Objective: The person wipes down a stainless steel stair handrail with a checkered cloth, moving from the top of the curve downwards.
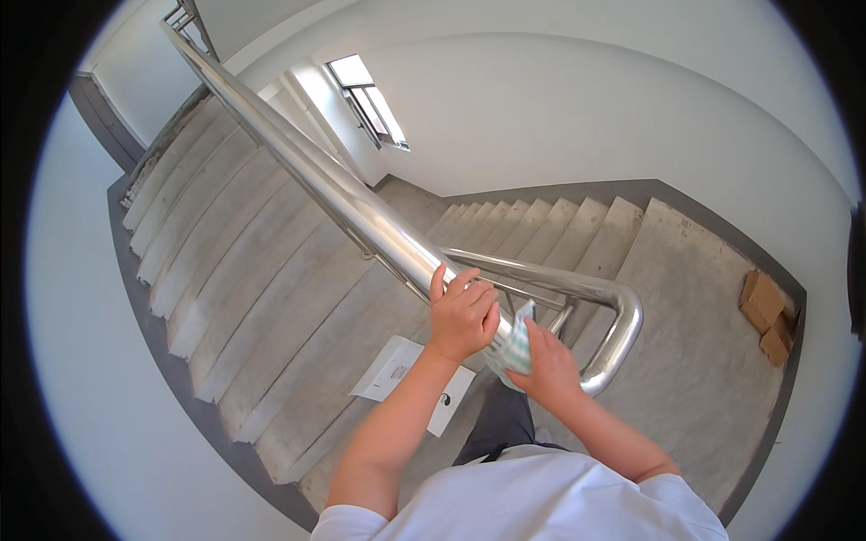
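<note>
A shiny metal handrail (365, 209) slopes from the upper left down to the middle, before me. On its lower part rests my left hand (463, 311), fingers curled, with nothing to be seen in it. Just below and to the right, my right hand (551, 358) grips a green-and-white cloth (517, 348) and holds it against the rail. The rail's rounded end loop (626, 324) curves beside my right wrist. The undersides of both hands are hidden.
Concrete steps (237, 223) fill the left, and another flight (541, 223) lies behind the rail. White sheets (392, 368) with printing lie by my left forearm. Flattened cardboard (764, 308) rests against the right wall. A window (372, 105) stands ajar at the top.
</note>
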A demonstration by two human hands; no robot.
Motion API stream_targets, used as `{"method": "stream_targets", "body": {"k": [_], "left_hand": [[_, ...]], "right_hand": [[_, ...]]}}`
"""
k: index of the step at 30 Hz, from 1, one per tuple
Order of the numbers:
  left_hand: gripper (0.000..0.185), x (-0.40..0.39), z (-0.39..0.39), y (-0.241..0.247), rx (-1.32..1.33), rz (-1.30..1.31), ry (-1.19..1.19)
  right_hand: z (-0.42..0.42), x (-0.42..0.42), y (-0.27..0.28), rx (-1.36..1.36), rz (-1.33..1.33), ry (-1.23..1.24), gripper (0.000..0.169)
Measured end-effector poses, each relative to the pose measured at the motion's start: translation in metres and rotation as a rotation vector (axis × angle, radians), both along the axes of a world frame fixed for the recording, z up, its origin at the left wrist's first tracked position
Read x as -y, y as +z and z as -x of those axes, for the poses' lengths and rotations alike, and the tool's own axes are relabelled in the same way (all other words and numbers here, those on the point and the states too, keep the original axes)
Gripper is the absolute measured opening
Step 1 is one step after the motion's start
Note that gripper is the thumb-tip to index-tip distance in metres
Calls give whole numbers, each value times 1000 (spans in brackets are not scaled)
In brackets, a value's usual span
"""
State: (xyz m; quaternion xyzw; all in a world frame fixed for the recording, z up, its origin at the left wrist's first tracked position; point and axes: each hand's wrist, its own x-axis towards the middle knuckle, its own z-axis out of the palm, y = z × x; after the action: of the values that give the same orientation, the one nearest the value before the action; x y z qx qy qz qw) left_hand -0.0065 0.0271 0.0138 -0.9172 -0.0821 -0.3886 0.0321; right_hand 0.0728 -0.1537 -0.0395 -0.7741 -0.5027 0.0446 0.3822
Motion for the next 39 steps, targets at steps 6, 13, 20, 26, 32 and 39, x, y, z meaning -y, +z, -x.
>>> {"method": "stream_targets", "body": {"k": [6,13,20,26,32,39], "left_hand": [[14,-1,-6,-4,92,-37,-72],[11,0,-9,-1,94,5,-35],[11,0,-6,0,76,-7,-29],[11,3,-10,0,89,-26,-56],[10,1,-4,3,57,-27,-9],[11,1,-4,0,59,-12,-34]], "right_hand": [[0,8,6,-16,60,-34,91],[-6,-45,30,-99,50,36,93],[0,34,-22,17,14,-83,87],[1,13,-6,28,-50,-88,86],[1,-38,32,-127,-7,21,90],[1,37,-20,-44,91,-87,92]]}}
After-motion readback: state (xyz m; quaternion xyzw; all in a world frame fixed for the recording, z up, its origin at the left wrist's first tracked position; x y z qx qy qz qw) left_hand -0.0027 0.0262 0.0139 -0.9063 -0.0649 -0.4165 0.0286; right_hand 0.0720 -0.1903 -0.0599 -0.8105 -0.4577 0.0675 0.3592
